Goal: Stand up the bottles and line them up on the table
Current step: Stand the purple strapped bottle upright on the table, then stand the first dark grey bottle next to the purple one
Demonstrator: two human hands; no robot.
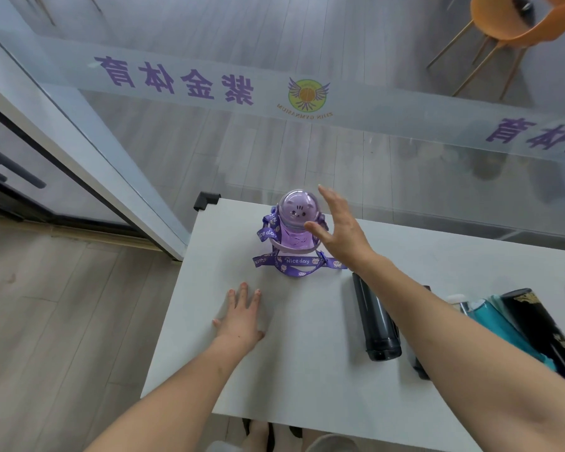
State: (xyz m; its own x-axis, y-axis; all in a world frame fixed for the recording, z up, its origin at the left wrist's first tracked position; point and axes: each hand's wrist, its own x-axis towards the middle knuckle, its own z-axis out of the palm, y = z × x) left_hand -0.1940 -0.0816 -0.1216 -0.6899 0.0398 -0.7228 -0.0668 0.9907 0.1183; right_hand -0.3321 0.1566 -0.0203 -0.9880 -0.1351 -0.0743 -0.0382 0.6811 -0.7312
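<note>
A purple bottle (293,223) with a domed cat-face lid stands upright near the far left of the white table (294,363); its purple strap lies around its base. My right hand (340,228) hovers just right of it, fingers spread, holding nothing. My left hand (242,316) rests flat on the table in front of the bottle. A dark grey bottle (374,318) lies on its side to the right. Beyond my right forearm lie a teal bottle (499,324) and a black bottle with gold print (542,331), also on their sides.
A glass wall with purple lettering runs right behind the table's far edge. The table's left edge drops to a wooden floor. An orange chair (516,21) stands beyond the glass at top right. Another dark object (418,367) lies partly hidden under my right forearm.
</note>
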